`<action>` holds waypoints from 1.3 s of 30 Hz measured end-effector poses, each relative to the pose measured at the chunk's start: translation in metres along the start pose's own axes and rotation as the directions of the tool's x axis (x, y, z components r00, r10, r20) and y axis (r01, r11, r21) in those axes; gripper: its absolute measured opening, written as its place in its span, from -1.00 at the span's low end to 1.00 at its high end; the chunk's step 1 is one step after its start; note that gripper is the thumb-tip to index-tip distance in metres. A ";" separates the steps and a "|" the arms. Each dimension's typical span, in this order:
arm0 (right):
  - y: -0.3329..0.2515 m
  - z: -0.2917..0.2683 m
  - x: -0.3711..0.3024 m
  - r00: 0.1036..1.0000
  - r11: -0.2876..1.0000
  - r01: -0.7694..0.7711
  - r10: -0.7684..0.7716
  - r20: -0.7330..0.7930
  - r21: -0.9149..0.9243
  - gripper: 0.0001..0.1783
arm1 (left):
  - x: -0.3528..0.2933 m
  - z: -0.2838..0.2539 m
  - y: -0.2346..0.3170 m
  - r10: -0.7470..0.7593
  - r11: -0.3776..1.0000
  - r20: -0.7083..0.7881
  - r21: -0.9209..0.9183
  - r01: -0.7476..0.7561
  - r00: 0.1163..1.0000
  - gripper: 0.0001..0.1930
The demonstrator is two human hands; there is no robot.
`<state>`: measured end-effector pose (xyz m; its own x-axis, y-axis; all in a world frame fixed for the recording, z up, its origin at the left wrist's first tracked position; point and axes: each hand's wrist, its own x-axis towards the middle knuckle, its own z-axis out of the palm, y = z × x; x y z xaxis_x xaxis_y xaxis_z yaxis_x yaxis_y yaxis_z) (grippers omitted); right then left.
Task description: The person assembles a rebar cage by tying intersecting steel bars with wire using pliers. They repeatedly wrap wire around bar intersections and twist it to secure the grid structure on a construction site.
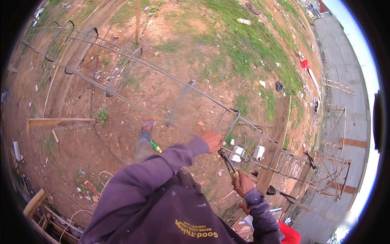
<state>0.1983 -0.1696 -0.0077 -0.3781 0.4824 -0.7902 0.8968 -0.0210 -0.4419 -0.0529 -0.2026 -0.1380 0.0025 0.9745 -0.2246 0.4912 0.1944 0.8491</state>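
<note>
A long rebar cage (154, 68) of steel bars and bent stirrups runs slantwise across the view, from far left to right. My left hand (213, 140) is closed over its nearer long bar, close to a stirrup; the fingertips are partly hidden. Pincers with yellowish handles (234, 174) are gripped in my right hand (243, 183). Their dark jaws meet the bar just beside my left fingers. Whether any tie wire is between the jaws is too small to tell. One stirrup (180, 101) left of my left hand looks blurred.
Wooden planks (276, 142) support the cage on the right, near white blocks (259, 152). A wooden stake (137, 22) stands beyond it. My sandalled foot (148, 125) is on the soil beside a green object (155, 145). Metal frames (339, 175) stand along the grey pavement at right.
</note>
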 end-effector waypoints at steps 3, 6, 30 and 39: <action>0.003 0.014 0.002 0.967 0.905 -0.212 0.138 0.215 0.370 -0.51 | -0.002 0.000 -0.001 0.036 0.999 0.007 0.017 -0.036 0.999 -0.65; -0.006 0.016 -0.003 0.969 0.947 -0.135 0.064 0.239 0.292 -0.54 | -0.003 -0.001 0.000 0.038 0.999 -0.017 -0.033 -0.039 0.999 -0.65; 0.037 0.022 -0.006 0.833 0.626 0.076 -0.467 -0.295 -0.776 -0.28 | -0.004 0.002 0.005 0.044 0.999 -0.058 0.013 -0.043 0.997 -0.70; 0.083 0.045 0.026 0.998 0.988 0.037 -0.045 0.046 0.153 -0.14 | -0.008 0.013 0.001 0.100 0.994 -0.189 0.057 -0.091 0.977 -0.75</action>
<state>0.2521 -0.1981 -0.0838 -0.4279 0.4421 -0.7883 0.8366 -0.1364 -0.5306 -0.0410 -0.2112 -0.1413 -0.1126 0.9927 -0.0439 0.5378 0.0980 0.8373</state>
